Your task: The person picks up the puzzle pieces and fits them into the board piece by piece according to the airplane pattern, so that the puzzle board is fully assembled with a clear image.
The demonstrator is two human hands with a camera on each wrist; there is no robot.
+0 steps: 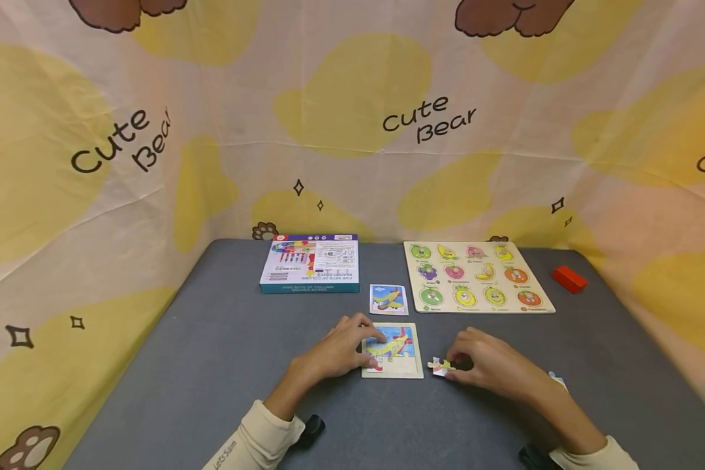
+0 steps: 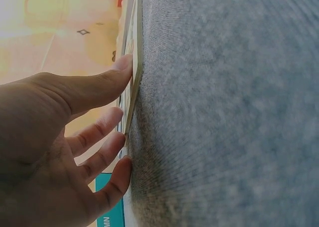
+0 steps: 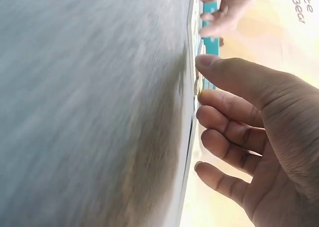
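Note:
A small wooden jigsaw board (image 1: 408,370) lies in the middle of the table, its upper part filled with a yellow airplane picture and its lower right bare. On its left side rests my left hand (image 1: 345,346), thumb on a lower-left puzzle piece and index finger over the picture; in the left wrist view the left hand's thumb (image 2: 107,86) touches the board's face, other fingers by its edge. Just right of the board, my right hand (image 1: 486,360) pinches a jigsaw piece (image 1: 440,367) between thumb and finger. In the right wrist view that piece (image 3: 197,82) appears edge-on.
Behind the board lies an airplane picture card (image 1: 389,299). Farther back are a boxed bead set (image 1: 309,264) and a fruit puzzle board (image 1: 414,277). A red block (image 1: 570,279) sits at the right; another puzzle piece (image 1: 557,378) shows beside my right forearm.

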